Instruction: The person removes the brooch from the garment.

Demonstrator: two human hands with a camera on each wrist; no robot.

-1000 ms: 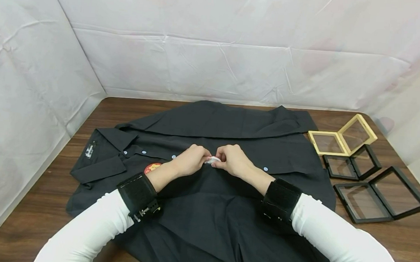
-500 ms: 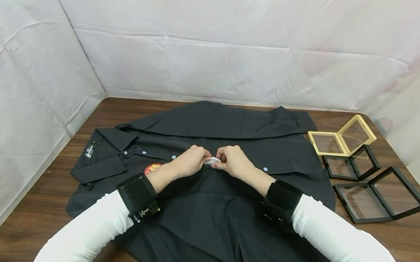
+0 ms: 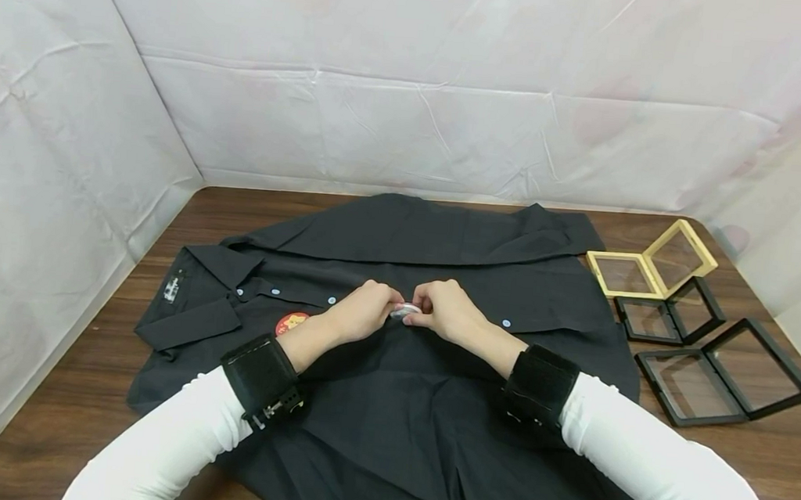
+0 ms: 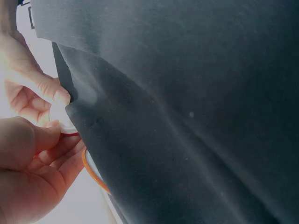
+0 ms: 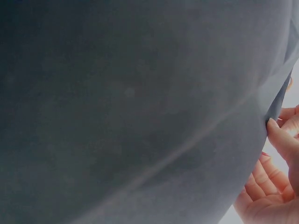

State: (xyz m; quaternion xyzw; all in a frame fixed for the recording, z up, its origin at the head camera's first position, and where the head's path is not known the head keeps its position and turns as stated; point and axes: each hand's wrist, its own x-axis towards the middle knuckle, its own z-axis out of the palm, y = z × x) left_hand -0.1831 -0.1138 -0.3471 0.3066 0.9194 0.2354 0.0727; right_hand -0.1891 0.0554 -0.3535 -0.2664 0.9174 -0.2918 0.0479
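Note:
A black button-up shirt point(image 3: 386, 429) lies spread out, collar to the left. At its middle, a round badge point(image 3: 406, 310) with a pale back is held between both hands, against the shirt's front edge. My left hand point(image 3: 360, 310) pinches the badge from the left, its thumb on the pale back point(image 4: 67, 125), where a red rim shows. From the right, my right hand point(image 3: 448, 310) grips it with thumb and bent fingers, the thumbtip right at the cloth edge. A red badge with a yellow figure point(image 3: 291, 321) sits on the shirt beside my left wrist.
On the right of the wooden table point(image 3: 765, 467) stand three hinged clear-windowed frames opened out: a yellow one point(image 3: 623, 293), a small black one point(image 3: 650, 336) and a larger black one point(image 3: 712, 420). White sheeting point(image 3: 410, 125) hangs behind and at the sides.
Both hands have stayed at the same spot on the shirt. The badge between the fingers has tilted slightly, its pale back showing a little differently.

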